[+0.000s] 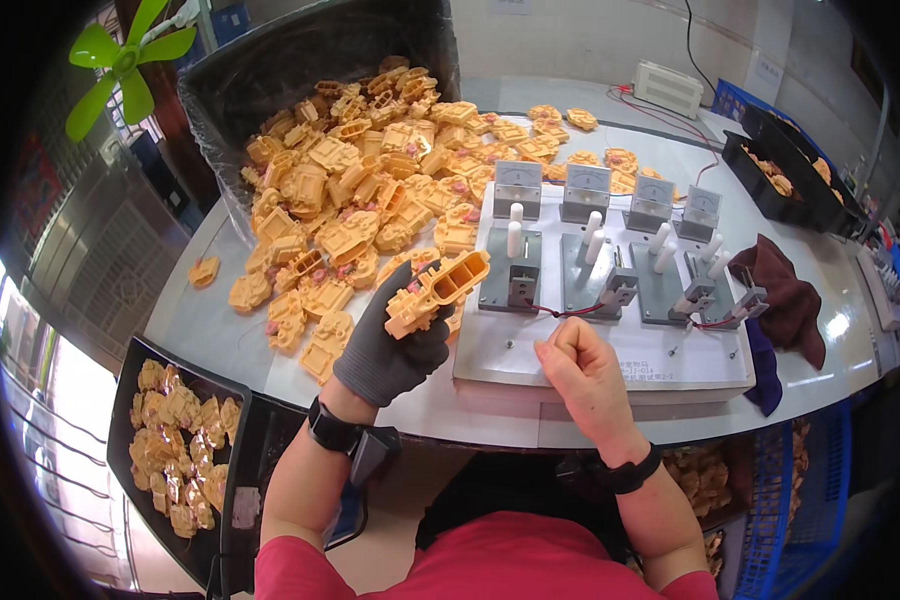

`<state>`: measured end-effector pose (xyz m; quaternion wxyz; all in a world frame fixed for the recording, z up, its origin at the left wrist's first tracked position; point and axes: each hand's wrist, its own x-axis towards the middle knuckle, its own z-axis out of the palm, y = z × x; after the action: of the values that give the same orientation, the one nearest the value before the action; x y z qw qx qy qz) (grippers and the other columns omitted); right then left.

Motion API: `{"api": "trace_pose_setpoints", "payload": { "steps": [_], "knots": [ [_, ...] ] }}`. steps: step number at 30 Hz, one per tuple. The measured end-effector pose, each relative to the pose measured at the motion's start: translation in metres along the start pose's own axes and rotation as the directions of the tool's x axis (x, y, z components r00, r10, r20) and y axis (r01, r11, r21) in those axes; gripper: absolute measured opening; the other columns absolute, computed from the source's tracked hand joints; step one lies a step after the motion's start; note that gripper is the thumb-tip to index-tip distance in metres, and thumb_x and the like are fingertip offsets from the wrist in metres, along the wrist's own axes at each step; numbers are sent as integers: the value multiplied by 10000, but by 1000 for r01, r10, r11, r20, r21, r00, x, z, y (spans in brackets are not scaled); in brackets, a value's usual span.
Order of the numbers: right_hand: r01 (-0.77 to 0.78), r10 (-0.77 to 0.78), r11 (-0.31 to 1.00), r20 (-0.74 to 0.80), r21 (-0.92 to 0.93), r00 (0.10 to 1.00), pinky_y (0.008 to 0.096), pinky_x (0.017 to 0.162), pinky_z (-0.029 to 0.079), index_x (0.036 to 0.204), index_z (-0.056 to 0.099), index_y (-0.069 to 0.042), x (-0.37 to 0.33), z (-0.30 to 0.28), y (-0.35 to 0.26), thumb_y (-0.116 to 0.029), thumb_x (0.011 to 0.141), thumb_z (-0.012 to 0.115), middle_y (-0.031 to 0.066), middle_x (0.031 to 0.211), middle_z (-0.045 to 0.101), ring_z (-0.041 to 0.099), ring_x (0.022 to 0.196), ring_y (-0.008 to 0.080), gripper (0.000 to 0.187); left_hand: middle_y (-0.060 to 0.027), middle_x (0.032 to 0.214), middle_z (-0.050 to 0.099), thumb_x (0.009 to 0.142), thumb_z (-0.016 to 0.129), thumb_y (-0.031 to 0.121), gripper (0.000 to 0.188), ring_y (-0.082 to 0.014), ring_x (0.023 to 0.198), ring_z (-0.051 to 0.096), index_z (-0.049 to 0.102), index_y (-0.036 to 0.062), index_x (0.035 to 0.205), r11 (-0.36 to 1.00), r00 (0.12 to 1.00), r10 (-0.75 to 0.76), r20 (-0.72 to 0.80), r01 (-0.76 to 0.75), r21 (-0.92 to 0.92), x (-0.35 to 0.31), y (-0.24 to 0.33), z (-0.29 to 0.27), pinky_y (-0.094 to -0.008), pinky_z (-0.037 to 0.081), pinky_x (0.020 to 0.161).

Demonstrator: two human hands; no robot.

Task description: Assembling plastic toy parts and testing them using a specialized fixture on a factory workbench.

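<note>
My left hand (388, 348), in a dark grey glove, grips a yellow-orange moulded plastic housing (436, 293) with open rectangular slots pointing up and right. It is held in the air in front of a heap of similar housings (355, 215). My bare right hand (588, 385) is closed over the front of a white test board (490, 345); whatever its curled fingers hold, if anything, is hidden. On the board stand several grey fixtures (575, 275) with white upright handles, and behind them a row of small analogue panel meters (584, 190). Red and dark wires run between some fixtures.
A plastic-lined black bin (260, 75) lies tipped behind the heap. Below the table at left is a black crate (232, 470) of housings. Cloths (795, 310) lie right of the board. Farther back sit black trays (770, 190) and a white box (668, 88). A green fan (125, 62) stands at upper left.
</note>
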<state>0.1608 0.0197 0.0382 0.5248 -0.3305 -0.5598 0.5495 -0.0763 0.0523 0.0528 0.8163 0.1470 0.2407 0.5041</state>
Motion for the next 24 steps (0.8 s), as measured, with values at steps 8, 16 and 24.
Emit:
{"api": "trace_pose_setpoints", "payload": {
  "steps": [8,16,24],
  "knots": [
    [-9,9,1000,-16,-23,1000,212,560,318,725,367,-93,0,2,0,-78,935,603,-73,684,370,324,631,30,317,-39,778,571,979,495,475,418,-71,501,420,563,69,1055,1000,1000,-5,-13,5,-18,-5,2,6,-193,335,413],
    [-10,10,1000,-16,12,1000,210,561,317,731,368,-93,0,2,0,-79,935,607,-74,686,370,324,633,30,315,-5,756,536,993,481,442,336,-68,526,419,574,124,1048,978,996,89,2,-88,191,-6,4,10,-189,307,420],
    [14,-13,1000,-17,27,1000,206,563,318,733,366,-96,2,1,3,-77,934,609,-76,688,368,322,633,24,316,28,761,561,983,511,441,384,-91,594,506,580,190,1265,967,991,116,-73,-96,236,-2,9,13,-213,341,456]
  ]
}}
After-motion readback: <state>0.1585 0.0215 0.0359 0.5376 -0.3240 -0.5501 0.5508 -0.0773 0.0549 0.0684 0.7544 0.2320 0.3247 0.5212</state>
